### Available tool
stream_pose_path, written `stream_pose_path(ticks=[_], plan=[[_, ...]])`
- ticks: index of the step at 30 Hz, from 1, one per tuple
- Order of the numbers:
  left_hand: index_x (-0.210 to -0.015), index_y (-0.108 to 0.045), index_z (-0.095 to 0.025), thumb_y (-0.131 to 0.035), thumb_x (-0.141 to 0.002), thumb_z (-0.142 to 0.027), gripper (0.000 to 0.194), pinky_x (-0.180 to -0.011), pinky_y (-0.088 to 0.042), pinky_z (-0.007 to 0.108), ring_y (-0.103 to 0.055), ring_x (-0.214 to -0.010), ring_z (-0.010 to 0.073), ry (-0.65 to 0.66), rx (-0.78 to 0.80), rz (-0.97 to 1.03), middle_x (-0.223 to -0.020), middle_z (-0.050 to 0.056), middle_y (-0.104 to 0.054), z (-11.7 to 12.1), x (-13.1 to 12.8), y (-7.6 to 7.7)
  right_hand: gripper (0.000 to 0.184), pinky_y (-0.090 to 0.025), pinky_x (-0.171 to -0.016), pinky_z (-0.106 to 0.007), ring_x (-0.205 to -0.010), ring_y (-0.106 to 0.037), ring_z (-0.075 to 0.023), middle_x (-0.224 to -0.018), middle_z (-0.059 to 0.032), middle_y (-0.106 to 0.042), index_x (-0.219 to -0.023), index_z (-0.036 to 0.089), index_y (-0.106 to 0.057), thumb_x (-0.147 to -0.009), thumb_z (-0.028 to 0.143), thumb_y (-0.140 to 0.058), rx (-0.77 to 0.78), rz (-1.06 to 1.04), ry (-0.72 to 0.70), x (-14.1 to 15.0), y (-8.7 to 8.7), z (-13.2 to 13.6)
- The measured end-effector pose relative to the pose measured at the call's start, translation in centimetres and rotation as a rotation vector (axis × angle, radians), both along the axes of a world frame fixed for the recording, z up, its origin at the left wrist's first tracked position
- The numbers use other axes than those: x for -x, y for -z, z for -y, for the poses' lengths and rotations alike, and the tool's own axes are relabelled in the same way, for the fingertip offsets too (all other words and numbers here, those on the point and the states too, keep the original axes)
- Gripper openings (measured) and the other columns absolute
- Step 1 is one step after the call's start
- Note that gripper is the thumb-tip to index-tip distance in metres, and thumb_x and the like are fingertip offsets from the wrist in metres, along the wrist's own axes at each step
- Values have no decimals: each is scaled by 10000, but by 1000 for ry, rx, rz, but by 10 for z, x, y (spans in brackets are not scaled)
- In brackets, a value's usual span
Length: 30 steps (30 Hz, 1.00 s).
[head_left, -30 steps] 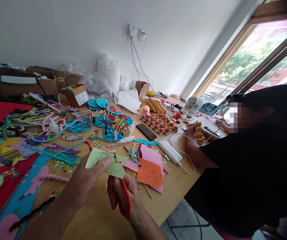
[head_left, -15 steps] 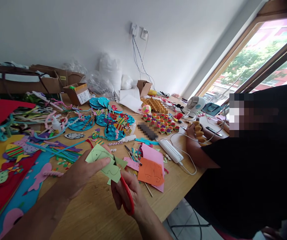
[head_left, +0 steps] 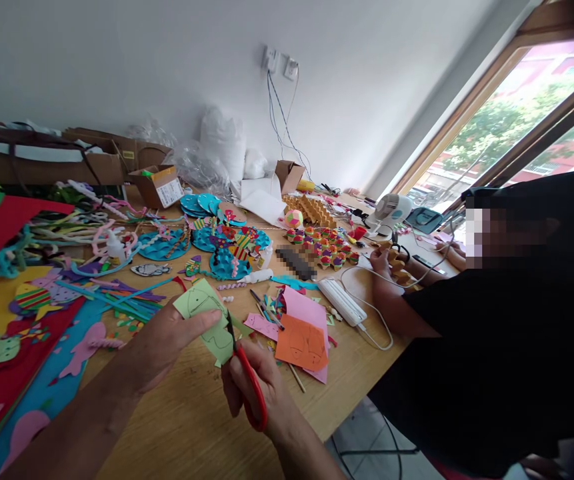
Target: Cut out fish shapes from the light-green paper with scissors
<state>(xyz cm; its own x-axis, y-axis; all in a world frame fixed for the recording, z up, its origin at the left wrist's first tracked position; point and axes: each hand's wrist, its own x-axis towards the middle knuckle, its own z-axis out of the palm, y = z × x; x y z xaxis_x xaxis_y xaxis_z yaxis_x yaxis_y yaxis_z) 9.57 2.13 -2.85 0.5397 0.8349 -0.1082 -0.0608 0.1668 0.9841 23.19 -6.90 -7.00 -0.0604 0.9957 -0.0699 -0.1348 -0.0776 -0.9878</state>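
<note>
Fingers [head_left: 197, 327] of the worker's left hand [head_left: 163, 343] are pressed together on a light green paper sheet [head_left: 199, 300], with the thumb lying across its upper face. Dark outlines are drawn on this sheet. Fingers of the right hand [head_left: 269, 381] are wrapped around the red handles of a pair of scissors [head_left: 257, 397]; a dark blade meets the right side of the sheet. From where I stand, the blade opening cannot be determined. Sheet and scissors are held above the tabletop [head_left: 181, 427], toward its front edge.

To the right of the scissors, an orange sheet [head_left: 299, 340] with drawn outlines overlaps a pink sheet [head_left: 304, 307]. A thin stick [head_left: 297, 379] lies between these sheets and the front edge. A white power strip [head_left: 341, 301] is positioned farther right, near the co-worker. The co-worker's hand [head_left: 381, 260] touches a brown egg-carton piece [head_left: 399, 268].

Toward the left end of the tabletop, a red sheet [head_left: 4, 395] lies beneath smaller cut shapes. Mid-table, a painted egg carton [head_left: 321, 247] is located behind the power strip. A small cardboard box [head_left: 155, 190] stands toward the wall-side edge.
</note>
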Motion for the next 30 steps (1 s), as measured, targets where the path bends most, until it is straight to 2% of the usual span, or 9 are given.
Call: stream_pose_path(ticks=[19, 30], plan=[[-693, -540, -211, -643, -688, -394, 210, -695, -399, 303, -468, -699, 167, -48, -13, -28, -667, -52, -541, 6, -5, -5, 627, -214, -367, -192, -347, -313, -68, -392, 78, -419, -656, 198, -480, -686, 820, -559, 29, 23, 26, 0, -5, -1], [-729, -581, -219, -650, -731, -381, 176, -690, -414, 283, -506, -706, 163, 18, -20, 4, -698, -58, -590, 0, 0, 3, 632, -217, -358, -189, -340, -305, -60, -392, 77, -421, -619, 200, -467, -661, 821, -580, 51, -4, 17, 0, -7, 1]])
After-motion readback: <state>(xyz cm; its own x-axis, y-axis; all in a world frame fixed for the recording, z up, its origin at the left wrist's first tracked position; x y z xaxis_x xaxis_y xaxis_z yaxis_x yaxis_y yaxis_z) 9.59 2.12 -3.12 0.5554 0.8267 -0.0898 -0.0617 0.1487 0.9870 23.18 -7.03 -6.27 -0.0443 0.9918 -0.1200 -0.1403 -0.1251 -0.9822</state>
